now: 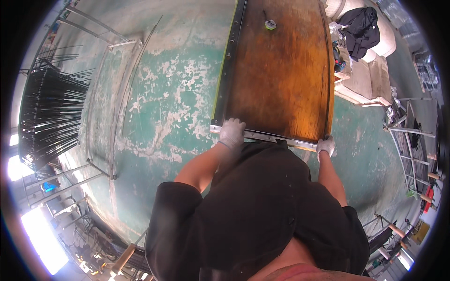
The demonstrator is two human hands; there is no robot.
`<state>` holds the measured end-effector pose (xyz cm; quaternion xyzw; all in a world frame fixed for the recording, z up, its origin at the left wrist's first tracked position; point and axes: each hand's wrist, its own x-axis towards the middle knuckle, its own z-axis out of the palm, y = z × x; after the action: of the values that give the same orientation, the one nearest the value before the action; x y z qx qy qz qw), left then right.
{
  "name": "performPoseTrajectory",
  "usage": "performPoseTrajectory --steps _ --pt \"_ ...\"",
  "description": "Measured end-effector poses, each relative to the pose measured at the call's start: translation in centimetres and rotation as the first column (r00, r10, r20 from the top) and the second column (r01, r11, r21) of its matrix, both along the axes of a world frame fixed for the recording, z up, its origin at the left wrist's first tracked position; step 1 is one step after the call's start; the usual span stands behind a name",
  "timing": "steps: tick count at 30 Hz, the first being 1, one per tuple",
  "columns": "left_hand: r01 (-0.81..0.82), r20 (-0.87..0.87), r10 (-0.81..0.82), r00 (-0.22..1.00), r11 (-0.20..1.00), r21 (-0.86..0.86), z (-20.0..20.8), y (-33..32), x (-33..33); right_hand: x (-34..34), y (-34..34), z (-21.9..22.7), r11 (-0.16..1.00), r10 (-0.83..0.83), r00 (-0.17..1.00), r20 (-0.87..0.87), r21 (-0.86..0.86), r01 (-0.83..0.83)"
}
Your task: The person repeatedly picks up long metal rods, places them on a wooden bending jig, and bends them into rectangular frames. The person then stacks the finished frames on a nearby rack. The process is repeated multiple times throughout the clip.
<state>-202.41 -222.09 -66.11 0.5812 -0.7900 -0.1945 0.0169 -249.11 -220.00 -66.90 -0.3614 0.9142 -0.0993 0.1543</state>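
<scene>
A long rusty-brown metal table top (281, 70) stretches away from me, edged with a dark rail on its left and a pale metal bar (276, 137) along its near end. My left hand (232, 132), in a white glove, grips the near left corner of that bar. My right hand (325, 145), gloved too, holds the near right corner. A small round tape measure (270, 24) lies on the far part of the top. My black shirt hides the middle of the near edge.
Worn green concrete floor (164, 107) lies to the left. Thin metal frames (112, 93) lie on it, and a bundle of dark rods (49, 112) sits at far left. White sacks with a black garment (361, 28) are at upper right, metal racks (412, 140) at right.
</scene>
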Motion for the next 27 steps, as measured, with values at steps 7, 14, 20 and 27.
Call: performPoseTrajectory --steps 7,14,20,27 --pt "-0.004 0.012 0.004 1.000 1.000 -0.008 -0.6 -0.1 0.1 0.6 -0.5 0.9 0.999 -0.023 1.000 0.013 0.047 0.023" --pt "-0.008 0.000 0.008 1.000 1.000 -0.022 -1.0 0.2 0.4 1.4 -0.5 1.9 0.999 -0.033 0.999 0.032 0.035 0.032" --pt "-0.011 0.003 0.011 1.000 1.000 -0.014 -0.8 0.2 0.4 0.9 -0.4 1.5 0.999 -0.021 0.999 0.031 0.046 0.019" --pt "-0.013 -0.007 0.013 1.000 0.999 -0.046 -0.8 0.4 0.4 0.8 -0.5 1.5 0.999 -0.014 0.999 0.034 0.049 0.013"
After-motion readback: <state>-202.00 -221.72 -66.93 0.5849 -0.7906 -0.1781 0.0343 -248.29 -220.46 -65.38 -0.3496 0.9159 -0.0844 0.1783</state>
